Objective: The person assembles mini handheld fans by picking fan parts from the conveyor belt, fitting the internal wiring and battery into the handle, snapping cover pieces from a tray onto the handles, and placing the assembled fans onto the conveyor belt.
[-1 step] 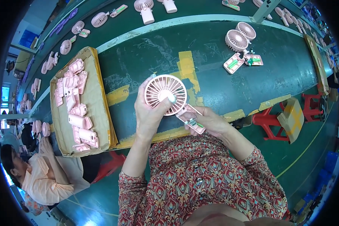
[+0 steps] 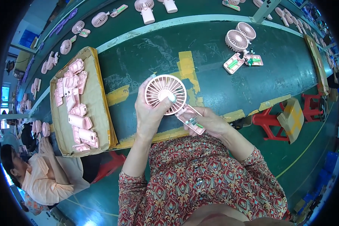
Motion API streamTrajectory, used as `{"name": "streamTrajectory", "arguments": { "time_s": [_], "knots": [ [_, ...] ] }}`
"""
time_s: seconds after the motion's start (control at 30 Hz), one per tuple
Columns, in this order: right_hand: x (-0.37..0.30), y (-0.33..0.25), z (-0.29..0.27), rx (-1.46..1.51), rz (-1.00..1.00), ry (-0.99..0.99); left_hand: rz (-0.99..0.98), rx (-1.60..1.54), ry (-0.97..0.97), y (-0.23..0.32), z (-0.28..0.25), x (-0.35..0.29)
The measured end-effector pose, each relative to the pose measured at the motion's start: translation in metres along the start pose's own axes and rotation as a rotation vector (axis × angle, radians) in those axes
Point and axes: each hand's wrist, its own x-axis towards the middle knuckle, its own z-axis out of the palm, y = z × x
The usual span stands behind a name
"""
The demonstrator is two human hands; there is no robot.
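My left hand (image 2: 148, 113) is closed around the round head of a pink handheld fan (image 2: 165, 88), thumb pressed on the hub of its grille. Below and to the right of the head hangs its opened handle (image 2: 192, 122), with small electronic parts and a green piece showing inside. My right hand (image 2: 211, 122) grips this handle from the right. A slim pink edge sticks out by the right thumb; whether it is a separate shell piece I cannot tell. The undersides of both hands' grips are hidden.
On the left stands a cardboard tray (image 2: 111, 128) of pink shell parts (image 2: 77, 120). Two opened fans (image 2: 237, 39) lie at the far right of the green table (image 2: 147, 56). Beyond a pale rail (image 2: 169, 22) are more fans. A co-worker (image 2: 45, 177) sits left; red stools (image 2: 265, 122) stand right.
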Motion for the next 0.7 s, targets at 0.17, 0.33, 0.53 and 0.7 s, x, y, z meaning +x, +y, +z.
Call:
{"name": "streamTrajectory", "arguments": {
  "time_s": [0.17,0.33,0.53,0.7],
  "knots": [
    [-0.003,0.001,0.007,-0.053,-0.092,-0.009,-0.001,0.041,-0.003,-0.006,-0.002,0.002],
    [-0.004,-0.003,0.008,-0.145,-0.175,-0.029,-0.035,0.012,-0.002,-0.008,0.001,0.003],
    [0.001,-0.008,0.011,-0.192,-0.147,0.002,-0.053,0.018,-0.007,-0.011,0.003,0.005],
    [0.01,-0.002,0.008,-0.189,-0.211,0.06,0.033,0.248,-0.029,-0.013,0.0,0.012]
  ]
}}
